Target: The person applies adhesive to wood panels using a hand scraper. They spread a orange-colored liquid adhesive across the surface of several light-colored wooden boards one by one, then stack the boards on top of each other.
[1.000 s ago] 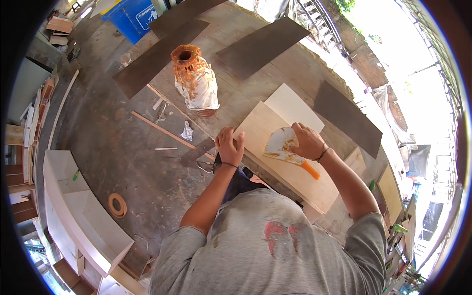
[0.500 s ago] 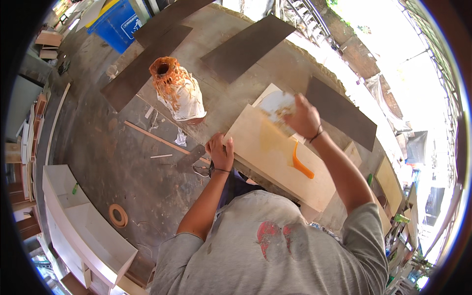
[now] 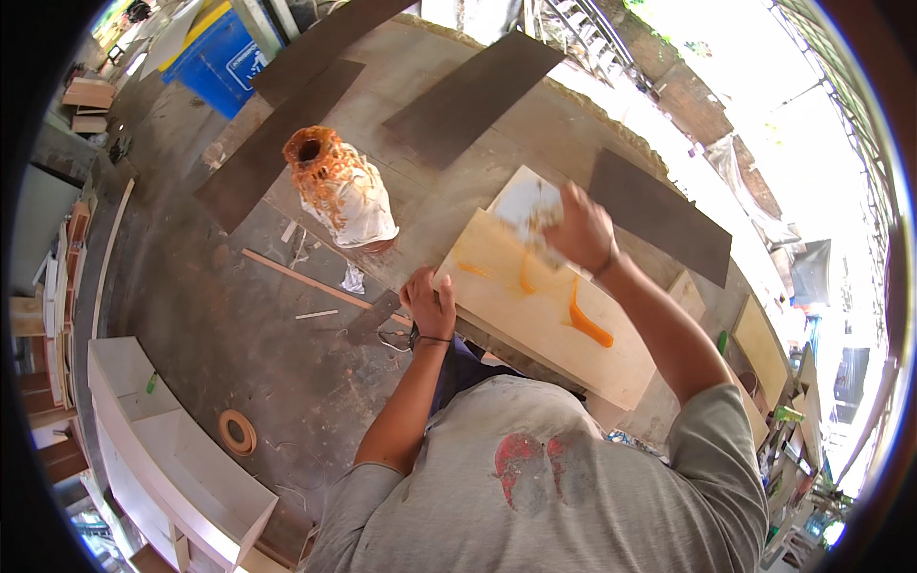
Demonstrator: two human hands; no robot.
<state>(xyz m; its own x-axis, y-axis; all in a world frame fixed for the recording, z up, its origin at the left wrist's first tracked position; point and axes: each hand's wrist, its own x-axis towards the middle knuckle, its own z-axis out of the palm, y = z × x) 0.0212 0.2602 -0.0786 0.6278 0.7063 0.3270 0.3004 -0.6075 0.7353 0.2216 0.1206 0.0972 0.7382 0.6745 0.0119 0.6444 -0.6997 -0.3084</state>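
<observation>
A pale wooden board (image 3: 544, 325) lies in front of me on the worktable. My left hand (image 3: 428, 304) grips its left corner, the thumb on top. Over the far edge, my right hand (image 3: 583, 229) holds a thin whitish flat spreader (image 3: 537, 218), smeared brown and blurred by motion. A thick orange strip of glue (image 3: 590, 327) lies on the board to the right of thinner yellow-orange streaks (image 3: 526, 276). Left of the board stands a container wrapped in white (image 3: 349, 201), its open top crusted with orange drips.
Dark flat panels (image 3: 478, 95) lie across the table, one of them (image 3: 659, 215) beyond my right hand. A white shelf unit (image 3: 177, 444) and a tape roll (image 3: 237, 432) are at the lower left. A blue bin (image 3: 215, 67) stands at the far left.
My right hand has shifted slightly left and down with the spreader. The broad yellow smear on the board now shows as separate thin streaks. My left hand stays at the corner.
</observation>
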